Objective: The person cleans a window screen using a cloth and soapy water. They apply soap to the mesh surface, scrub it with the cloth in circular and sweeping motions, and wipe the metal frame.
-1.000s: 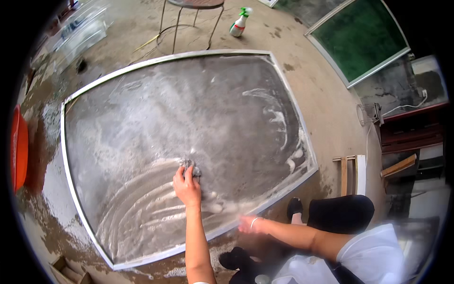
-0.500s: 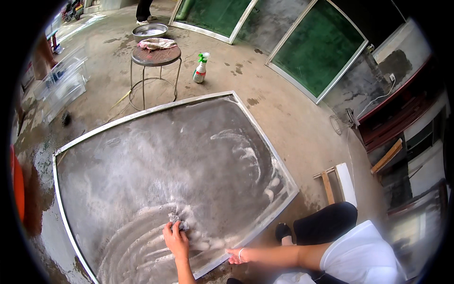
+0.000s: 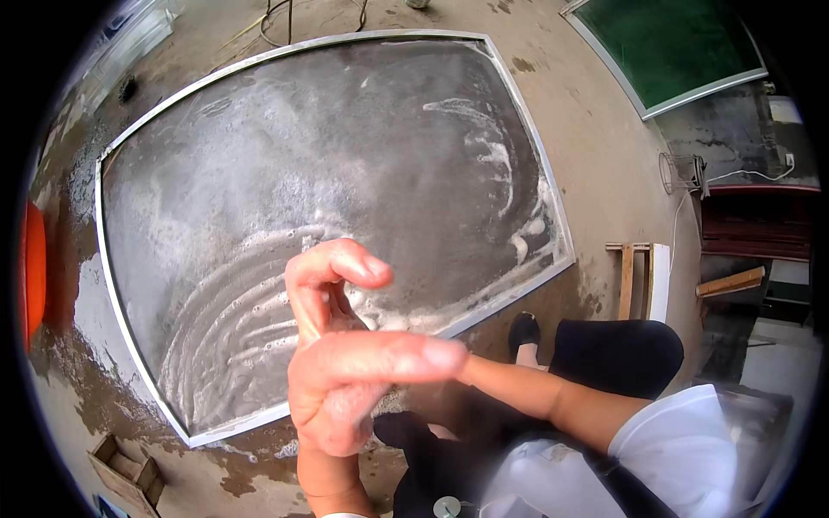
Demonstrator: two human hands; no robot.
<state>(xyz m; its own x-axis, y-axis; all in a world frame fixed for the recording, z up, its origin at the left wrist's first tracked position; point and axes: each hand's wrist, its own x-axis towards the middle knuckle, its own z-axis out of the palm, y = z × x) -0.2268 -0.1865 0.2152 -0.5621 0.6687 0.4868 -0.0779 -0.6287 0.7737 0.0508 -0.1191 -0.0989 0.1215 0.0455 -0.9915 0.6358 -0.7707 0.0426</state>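
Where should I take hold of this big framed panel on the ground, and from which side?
Probably by the near edge of its white frame, from your own side: the panel lies flat, that narrow border runs right along it, and foam likely makes its face slippery.

Left hand (image 3: 332,373): raised, thumb and curled finger apart
Right forearm (image 3: 527,388): partly behind left thumb
Framed panel (image 3: 389,164): on floor (image 3: 596,190), streaked with foam (image 3: 233,315)
Orange tub (image 3: 34,272): far left
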